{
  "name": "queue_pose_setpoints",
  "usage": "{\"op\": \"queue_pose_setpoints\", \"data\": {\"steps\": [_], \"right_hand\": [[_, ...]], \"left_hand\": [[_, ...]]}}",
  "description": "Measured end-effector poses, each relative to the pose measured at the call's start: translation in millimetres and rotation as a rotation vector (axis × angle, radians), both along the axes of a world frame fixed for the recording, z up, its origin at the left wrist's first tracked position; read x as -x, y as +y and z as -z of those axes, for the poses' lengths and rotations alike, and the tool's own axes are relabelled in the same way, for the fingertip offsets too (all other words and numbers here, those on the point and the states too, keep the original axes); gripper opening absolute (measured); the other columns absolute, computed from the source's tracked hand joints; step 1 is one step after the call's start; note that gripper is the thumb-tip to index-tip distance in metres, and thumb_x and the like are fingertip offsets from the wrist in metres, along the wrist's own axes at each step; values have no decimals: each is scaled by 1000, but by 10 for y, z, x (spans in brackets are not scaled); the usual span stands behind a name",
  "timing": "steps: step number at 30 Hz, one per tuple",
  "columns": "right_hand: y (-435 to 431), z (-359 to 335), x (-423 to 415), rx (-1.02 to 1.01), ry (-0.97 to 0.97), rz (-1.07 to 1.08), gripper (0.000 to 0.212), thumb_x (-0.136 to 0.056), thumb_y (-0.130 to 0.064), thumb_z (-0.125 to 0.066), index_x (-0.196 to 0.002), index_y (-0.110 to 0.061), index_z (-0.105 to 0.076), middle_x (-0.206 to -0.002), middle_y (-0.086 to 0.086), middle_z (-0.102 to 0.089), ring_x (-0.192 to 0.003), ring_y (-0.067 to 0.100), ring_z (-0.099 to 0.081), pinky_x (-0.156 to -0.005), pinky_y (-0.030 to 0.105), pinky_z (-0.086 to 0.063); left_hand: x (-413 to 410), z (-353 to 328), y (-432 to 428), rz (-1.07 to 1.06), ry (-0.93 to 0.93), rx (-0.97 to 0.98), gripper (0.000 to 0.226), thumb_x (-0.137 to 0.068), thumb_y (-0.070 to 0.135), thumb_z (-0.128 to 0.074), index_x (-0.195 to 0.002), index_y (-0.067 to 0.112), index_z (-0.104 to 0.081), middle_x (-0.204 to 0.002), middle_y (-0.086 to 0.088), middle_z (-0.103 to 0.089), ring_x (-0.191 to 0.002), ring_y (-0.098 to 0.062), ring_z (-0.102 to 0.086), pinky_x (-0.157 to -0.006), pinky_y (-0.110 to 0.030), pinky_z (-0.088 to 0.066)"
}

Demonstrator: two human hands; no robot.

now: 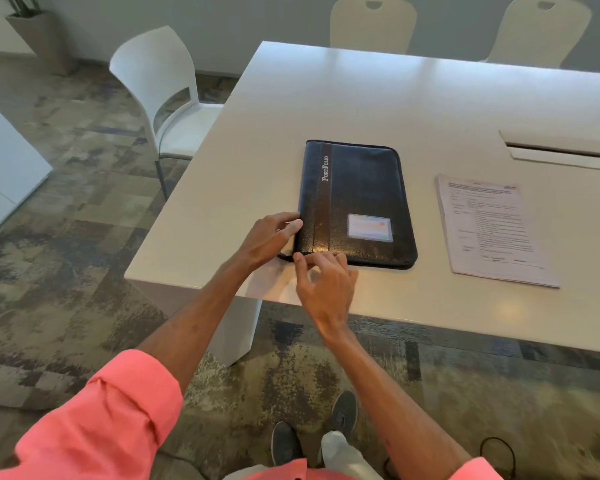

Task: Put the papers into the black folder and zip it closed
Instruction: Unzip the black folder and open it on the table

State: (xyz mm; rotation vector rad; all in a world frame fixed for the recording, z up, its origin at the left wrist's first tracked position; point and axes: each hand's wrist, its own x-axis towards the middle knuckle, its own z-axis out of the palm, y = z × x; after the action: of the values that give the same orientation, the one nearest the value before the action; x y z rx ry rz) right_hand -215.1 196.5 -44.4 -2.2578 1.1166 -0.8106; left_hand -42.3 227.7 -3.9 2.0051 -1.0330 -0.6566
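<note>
A black zip folder [355, 199] marked "Portfolio" lies closed and flat on the white table [413, 98], with a clear card window on its cover. My left hand [269, 239] grips the folder's near left edge at the spine. My right hand [326, 282] rests its fingertips on the near left corner, at the zip; whether it pinches the zip pull is hidden by the fingers. A stack of printed papers [492, 230] lies on the table to the right of the folder, apart from it.
A cable slot with a flap [561, 150] sits in the table at the right. A white chair [163, 95] stands at the table's left end and two more [373, 24] at the far side. A planter [37, 32] stands at the far left.
</note>
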Motion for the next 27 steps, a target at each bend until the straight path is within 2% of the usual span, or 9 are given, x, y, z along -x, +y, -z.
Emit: {"op": "queue_pose_setpoints", "data": {"steps": [4, 7, 9, 11, 14, 18, 21, 24, 27], "right_hand": [[-505, -161, 199, 11, -46, 122, 27, -107, -44, -60, -93, -26, -75, -98, -10, -75, -95, 11, -56, -82, 36, -37], [-909, -267, 375, -16, -41, 184, 12, -104, -29, -67, -98, -22, -75, -105, -6, -76, -97, 11, -53, -84, 32, -34], [-1133, -308, 463, -36, -31, 198, 6, -103, -25, -68, -104, -22, -74, -109, -4, -75, -100, 11, -53, -87, 32, -39], [-1332, -328, 511, -52, -27, 196, 8, -103, -23, -69, -109, -22, -73, -112, -3, -74, -108, 14, -57, -94, 36, -46], [-1618, -331, 521, -64, -5, 200, 14, -102, -23, -70, -116, -23, -71, -119, -1, -71, -115, 18, -61, -94, 32, -46], [-1963, -283, 496, -102, 91, 247, 36, -100, -26, -73, -135, -22, -65, -135, 6, -61, -122, 24, -62, -102, 43, -53], [-2152, -226, 471, -145, 109, 241, 40, -100, -28, -72, -139, -21, -63, -137, 9, -59, -121, 28, -64, -103, 46, -57], [-2265, -200, 450, -194, 103, 222, 38, -102, -31, -71, -138, -17, -64, -133, 9, -63, -116, 27, -68, -97, 44, -63], [-2366, -201, 442, -219, 99, 247, 32, -103, -31, -69, -131, -15, -70, -127, 8, -69, -106, 24, -72, -83, 35, -61]], "left_hand": [[34, -38, -192, -14, -46, -19, 49, -112, 37, -55, -156, 15, -59, -162, -7, -57, -149, -25, -52, -127, -50, -40], [65, -65, -401, 10, -75, -59, 58, -114, 41, -52, -164, 14, -46, -173, -8, -41, -159, -26, -38, -129, -42, -29], [91, -74, -564, 40, -93, -84, 64, -114, 43, -50, -169, 14, -38, -180, -8, -25, -165, -26, -27, -130, -42, -24], [108, -83, -717, 53, -114, -102, 67, -114, 44, -50, -171, 14, -32, -183, -8, -14, -168, -27, -18, -134, -47, -20], [94, -89, -906, 25, -137, -147, 69, -114, 43, -50, -172, 13, -29, -184, -9, -8, -169, -29, -12, -135, -51, -17], [2, -75, -1109, -12, -142, -194, 67, -113, 41, -52, -170, 12, -32, -176, -12, -23, -163, -34, -24, -133, -54, -26], [-30, -45, -1238, -49, -141, -246, 67, -113, 43, -51, -170, 15, -31, -172, -14, -28, -159, -36, -27, -131, -55, -28], [-18, -29, -1343, -74, -172, -304, 70, -111, 51, -49, -171, 21, -28, -173, -17, -26, -160, -41, -21, -129, -59, -29], [-43, -75, -1425, -97, -279, -355, 71, -108, 57, -50, -168, 22, -34, -163, -22, -37, -152, -43, -32, -120, -59, -39]]}}
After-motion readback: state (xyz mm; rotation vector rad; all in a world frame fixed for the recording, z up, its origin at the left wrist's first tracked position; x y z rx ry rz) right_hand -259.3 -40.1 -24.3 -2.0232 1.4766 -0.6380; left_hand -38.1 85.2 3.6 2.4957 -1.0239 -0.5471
